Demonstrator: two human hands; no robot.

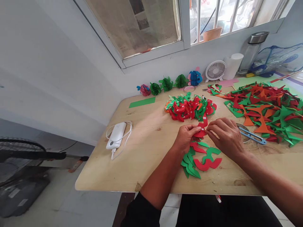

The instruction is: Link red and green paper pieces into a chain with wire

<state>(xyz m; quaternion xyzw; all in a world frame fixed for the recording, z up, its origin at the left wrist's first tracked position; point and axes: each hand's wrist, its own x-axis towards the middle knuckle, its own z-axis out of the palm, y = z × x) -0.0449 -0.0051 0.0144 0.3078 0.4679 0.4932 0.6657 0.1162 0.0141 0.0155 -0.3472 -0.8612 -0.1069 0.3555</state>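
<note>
Desk (151, 145)'s pretty crowded: scrap heap (262, 118) over on the right, blue cutter (254, 136) nearer, pile of cut shapes (187, 108) toward the back edge, green shapes (192, 167) by the front edge. Left hand (186, 137) pinches a red paper piece (203, 125) between those last two, long axis roughly front-to-back, far end toward the back edge. Right hand (224, 135)'s fingertips bunch beside it, can't tell if they're gripping.

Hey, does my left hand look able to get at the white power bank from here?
Probably yes. Nothing seems to stand between your left hand and the white power bank across the tabletop, though that hand holds a red paper piece that would likely need putting down first.
</note>
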